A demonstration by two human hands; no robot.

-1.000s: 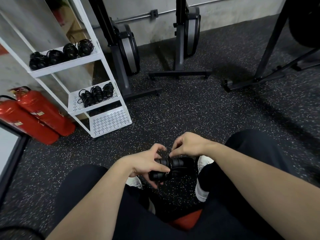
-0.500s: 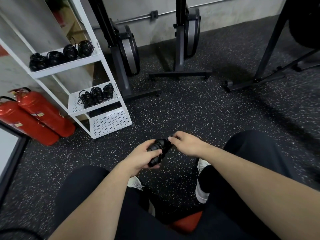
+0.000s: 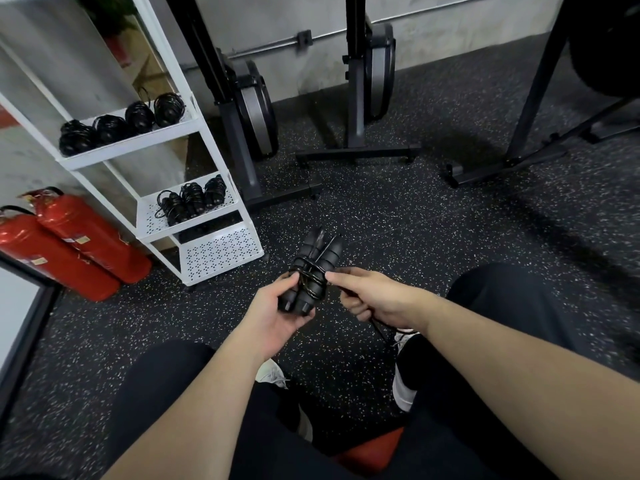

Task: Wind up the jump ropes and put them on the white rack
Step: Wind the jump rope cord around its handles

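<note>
Two black handles (image 3: 313, 271) of one jump rope lie side by side in my left hand (image 3: 273, 315), fingers curled under them, thumb pressed on the cord wraps around their middle. Handle tips point away from me, toward the white rack (image 3: 221, 252).

Item: my right hand (image 3: 372, 297), fingers closed on the loose cord (image 3: 379, 329), forefinger and thumb pinching it just beside the wraps. The cord tail runs down from that fist toward my white shoe (image 3: 403, 386).

Item: white rack, to my left on the speckled floor (image 3: 415, 220). Upper shelf carries four wound rope bundles (image 3: 119, 128) in a row. Middle shelf carries three more bundles (image 3: 192, 200). Lowest perforated shelf: I see no rope on it.

Item: two red fire extinguishers (image 3: 69, 242), lying beside the rack.

Item: black machine stands (image 3: 356, 98) along the wall, well apart from my hands.
</note>
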